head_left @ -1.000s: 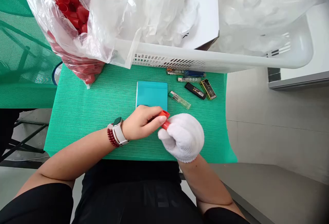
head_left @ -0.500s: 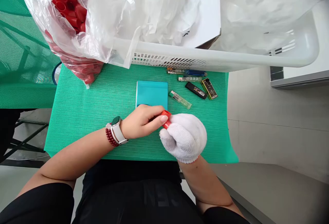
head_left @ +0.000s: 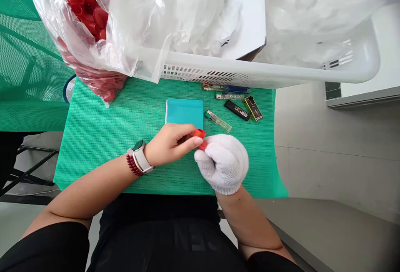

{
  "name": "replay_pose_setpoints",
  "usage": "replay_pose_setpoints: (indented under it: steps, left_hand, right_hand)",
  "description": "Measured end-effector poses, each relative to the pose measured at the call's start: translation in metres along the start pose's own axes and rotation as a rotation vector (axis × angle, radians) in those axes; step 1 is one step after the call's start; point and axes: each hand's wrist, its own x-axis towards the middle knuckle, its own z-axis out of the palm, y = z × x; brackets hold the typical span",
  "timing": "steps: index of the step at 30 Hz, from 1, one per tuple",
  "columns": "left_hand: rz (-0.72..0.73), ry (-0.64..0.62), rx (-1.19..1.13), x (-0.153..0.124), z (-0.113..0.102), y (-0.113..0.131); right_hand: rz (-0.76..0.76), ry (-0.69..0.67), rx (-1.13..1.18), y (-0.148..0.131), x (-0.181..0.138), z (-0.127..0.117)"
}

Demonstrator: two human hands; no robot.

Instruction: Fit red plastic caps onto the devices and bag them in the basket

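Between my two hands is a small red plastic sleeve (head_left: 200,133), hollow at its upper end. My bare left hand (head_left: 171,143) pinches it between thumb and fingers; a watch and red beads circle that wrist. My right hand (head_left: 223,159), in a white knit glove, is closed around the lower end of the red piece, and its fingertips meet the left thumb. Whether the red piece is one part or two cannot be made out. Just beyond the hands lies a flat blue-green box (head_left: 185,111), partly behind the left hand.
A clear pencil-lead case (head_left: 218,121), a black case (head_left: 237,110) and several other small cases lie on the green mesh cloth (head_left: 103,138). A white basket (head_left: 281,74) holding plastic bags spans the back. At back left, a clear bag (head_left: 93,61) contains many red sleeves.
Both hands have moved slightly away from my body, and the red sleeve has tipped so that its hollow end shows differently. It stays held between them.
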Motion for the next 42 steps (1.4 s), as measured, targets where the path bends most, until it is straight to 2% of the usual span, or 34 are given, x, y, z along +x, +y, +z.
replay_pose_setpoints:
  steps: [3,6,8,14,15,19,20,25,27,30,32,37,39,42]
  left_hand:
    - [-0.023,0.006,0.000,-0.0004,-0.0004,-0.0007]
    - [0.020,0.033,-0.024,-0.0006,0.0007,-0.0014]
    - [0.033,0.007,-0.040,-0.0009,0.0013,-0.0010]
    - [-0.023,-0.031,0.006,-0.0022,0.0007,0.0003]
    - [-0.017,-0.026,0.017,-0.0024,0.0007,-0.0001]
    - [0.021,0.028,0.024,-0.0025,0.0011,-0.0010]
    - [0.019,0.032,0.013,-0.0024,0.0009,-0.0007]
    - [-0.026,-0.029,-0.031,-0.0012,-0.0010,0.0021]
    - [-0.005,-0.011,-0.019,-0.0011,-0.0005,0.0015]
    - [0.033,0.031,0.031,-0.0018,0.0015,-0.0009]
    - [0.035,0.040,0.080,-0.0023,0.0024,-0.0021]
    - [0.021,0.041,0.120,-0.0027,0.0015,-0.0002]
    - [-0.021,0.055,0.132,-0.0024,0.0005,0.0015]
    - [-0.063,0.051,0.145,-0.0017,-0.0020,0.0041]
  right_hand:
    - [-0.029,0.011,-0.005,0.0013,0.0002,0.0011]
    - [0.092,0.011,0.086,0.0040,-0.0010,0.0026]
    - [0.135,-0.001,0.144,0.0047,-0.0012,0.0027]
    - [-0.077,-0.018,0.030,0.0009,0.0019,0.0012]
    - [-0.054,-0.023,0.045,0.0007,0.0020,0.0014]
    - [0.203,-0.086,0.150,0.0022,0.0013,0.0019]
    - [0.204,-0.096,0.150,0.0029,0.0016,0.0018]
    - [-0.093,-0.026,0.041,0.0056,0.0067,0.0023]
    - [-0.064,-0.012,0.083,0.0063,0.0071,0.0034]
    - [0.119,-0.028,0.203,0.0061,0.0043,0.0050]
    - [0.182,-0.024,0.179,0.0054,0.0024,0.0056]
    - [-0.041,-0.018,0.084,0.0040,0.0041,0.0054]
    - [0.058,-0.051,0.164,0.0037,0.0056,0.0043]
    - [0.384,-0.047,0.363,0.0035,0.0061,0.0015]
